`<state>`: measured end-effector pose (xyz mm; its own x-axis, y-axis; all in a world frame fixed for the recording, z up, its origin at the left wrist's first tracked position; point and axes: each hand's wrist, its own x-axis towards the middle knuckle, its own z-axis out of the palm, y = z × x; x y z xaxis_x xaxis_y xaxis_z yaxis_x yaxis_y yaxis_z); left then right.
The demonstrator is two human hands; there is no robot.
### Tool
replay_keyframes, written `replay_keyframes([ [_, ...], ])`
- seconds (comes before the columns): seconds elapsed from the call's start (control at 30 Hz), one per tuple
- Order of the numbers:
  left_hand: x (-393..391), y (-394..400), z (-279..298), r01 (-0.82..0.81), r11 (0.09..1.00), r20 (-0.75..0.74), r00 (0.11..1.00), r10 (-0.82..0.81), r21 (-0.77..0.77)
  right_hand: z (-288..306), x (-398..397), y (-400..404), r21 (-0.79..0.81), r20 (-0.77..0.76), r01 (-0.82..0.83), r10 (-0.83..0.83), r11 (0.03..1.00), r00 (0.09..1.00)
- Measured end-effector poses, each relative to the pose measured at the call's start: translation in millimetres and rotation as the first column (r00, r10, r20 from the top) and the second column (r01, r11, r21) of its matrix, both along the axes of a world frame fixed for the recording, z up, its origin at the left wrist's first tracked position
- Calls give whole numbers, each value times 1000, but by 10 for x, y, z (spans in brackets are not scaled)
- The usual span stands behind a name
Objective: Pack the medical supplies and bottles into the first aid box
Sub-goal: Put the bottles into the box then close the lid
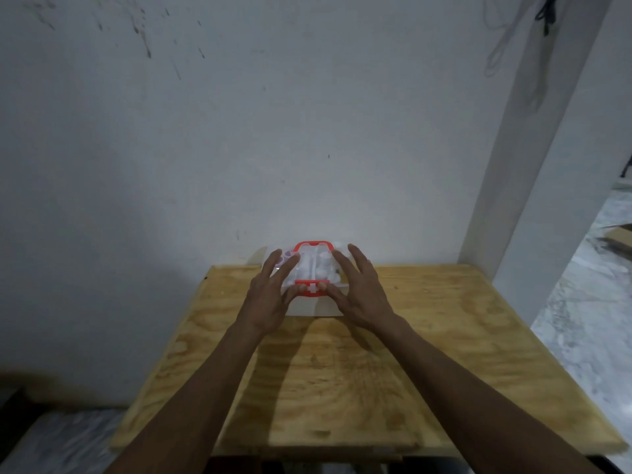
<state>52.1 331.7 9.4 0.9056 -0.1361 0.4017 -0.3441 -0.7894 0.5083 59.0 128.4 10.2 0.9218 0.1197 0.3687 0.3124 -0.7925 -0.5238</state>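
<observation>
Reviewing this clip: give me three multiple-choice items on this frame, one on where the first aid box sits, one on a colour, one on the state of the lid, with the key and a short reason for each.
1. Where is the first aid box?
A. At the far edge of the plywood table, by the wall
B. At the near edge
C. On the floor

2. What colour is the latch?
A. Blue
B. Red
C. Green

3. How is the clear lid?
A. Taken off, lying beside the box
B. Standing upright, open
C. Down over the box, with both hands on it

Key: 1 A, the box stands at the plywood table's far side under the white wall. 2 B, the latch and the handle are red. 3 C, the left hand and right hand lie on the lowered lid, thumbs at the latch.
</observation>
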Motion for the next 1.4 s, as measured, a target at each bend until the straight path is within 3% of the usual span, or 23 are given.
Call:
replay_keyframes([
  [1.13, 537, -100, 76, -44, 998, -42, 998, 42, -40, -26, 650, -16, 75, 15, -21, 20, 997, 1000],
  [1.27, 545, -108, 80, -82, 997, -51, 995, 82, 2, 25, 624, -13, 72, -2, -18, 19, 997, 1000],
  [1.4, 596, -73, 13, -188, 966, -19, 981, 194, 180, 74, 582, -14, 22, -29, -20, 21, 1000, 999],
])
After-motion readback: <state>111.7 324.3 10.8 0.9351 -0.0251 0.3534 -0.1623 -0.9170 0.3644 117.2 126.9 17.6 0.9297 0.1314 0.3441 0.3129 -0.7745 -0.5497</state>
